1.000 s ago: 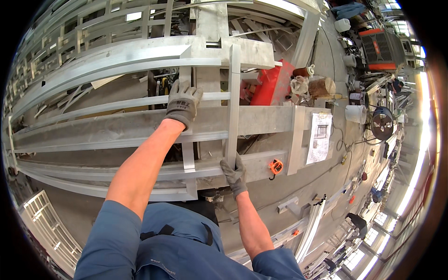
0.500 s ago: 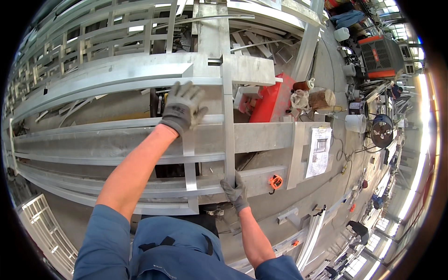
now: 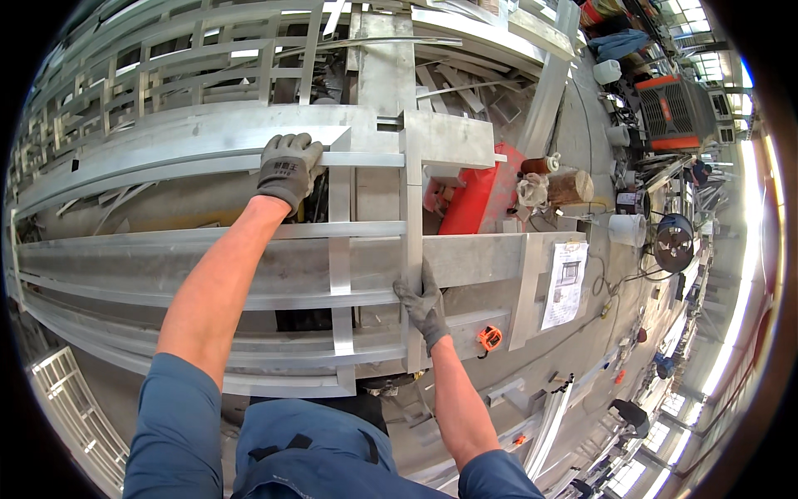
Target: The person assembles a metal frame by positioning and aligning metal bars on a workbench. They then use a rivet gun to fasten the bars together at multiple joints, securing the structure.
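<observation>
An aluminium frame of long parallel rails lies across the bench in front of me, with a crosswise end bar (image 3: 412, 212) at its right side. My left hand (image 3: 287, 166), in a grey work glove, is closed over the far rail (image 3: 366, 160). My right hand (image 3: 422, 301), gloved too, grips the end bar toward its near end, the thumb on the left side and fingers on the right. A second crosspiece (image 3: 341, 270) runs beneath the rails, left of the end bar.
An orange tape measure (image 3: 490, 337) and a printed drawing sheet (image 3: 564, 285) lie to the right. Beyond the end bar stand a red metal box (image 3: 474, 200) and a wood log (image 3: 571, 188). Aluminium offcuts (image 3: 453, 83) lie at the back. Cables trail over the floor at right.
My left hand has moved left and closed over the far rail; before, it hovered with fingers spread. My right hand has slid farther from me along the end bar.
</observation>
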Demonstrator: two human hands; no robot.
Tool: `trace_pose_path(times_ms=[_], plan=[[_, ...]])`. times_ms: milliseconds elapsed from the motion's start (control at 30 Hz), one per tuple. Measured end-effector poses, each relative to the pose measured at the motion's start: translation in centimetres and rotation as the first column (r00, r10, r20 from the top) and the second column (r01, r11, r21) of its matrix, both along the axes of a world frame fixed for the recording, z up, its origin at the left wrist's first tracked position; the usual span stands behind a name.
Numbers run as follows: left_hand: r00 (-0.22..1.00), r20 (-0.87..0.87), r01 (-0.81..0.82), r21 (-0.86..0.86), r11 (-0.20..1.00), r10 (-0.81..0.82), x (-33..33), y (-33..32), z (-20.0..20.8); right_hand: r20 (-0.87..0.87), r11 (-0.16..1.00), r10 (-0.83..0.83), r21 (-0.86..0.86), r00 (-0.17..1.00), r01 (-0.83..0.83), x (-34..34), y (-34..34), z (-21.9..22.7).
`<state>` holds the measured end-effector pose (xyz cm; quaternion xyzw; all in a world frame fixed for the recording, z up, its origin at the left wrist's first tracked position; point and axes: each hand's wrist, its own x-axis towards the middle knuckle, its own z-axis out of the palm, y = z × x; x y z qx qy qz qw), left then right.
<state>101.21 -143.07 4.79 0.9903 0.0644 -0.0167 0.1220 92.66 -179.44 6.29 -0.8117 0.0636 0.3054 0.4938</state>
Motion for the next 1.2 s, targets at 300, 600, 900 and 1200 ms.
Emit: trace_pose_path(times_ms=[300,600,900,1200], plan=[[0.998,0.064,-0.020,-0.065,0.998,0.024,0.2,0.6,-0.5,0.124,0.999,-0.023,0.051,0.992,0.017,-1.8,-0.9,-1.6],[0.996,0.077,-0.047,-0.071,0.996,0.053,-0.3,-0.1,-0.6,-0.043,0.964,-0.075,0.251,0.996,0.083,-1.3,-1.1,-1.5],[0.999,-0.043,-0.037,-0.086,0.996,0.033,-0.3,-0.4,-0.2,-0.013,0.965,-0.034,0.259,0.999,0.036,-2.2,-0.7,-2.3],[0.900,0.435,-0.006,-0.061,0.998,0.032,-2.5,-1.5,0.9,-0.060,0.887,0.294,-0.353,0.954,-0.296,2.2,2.7,1.6]])
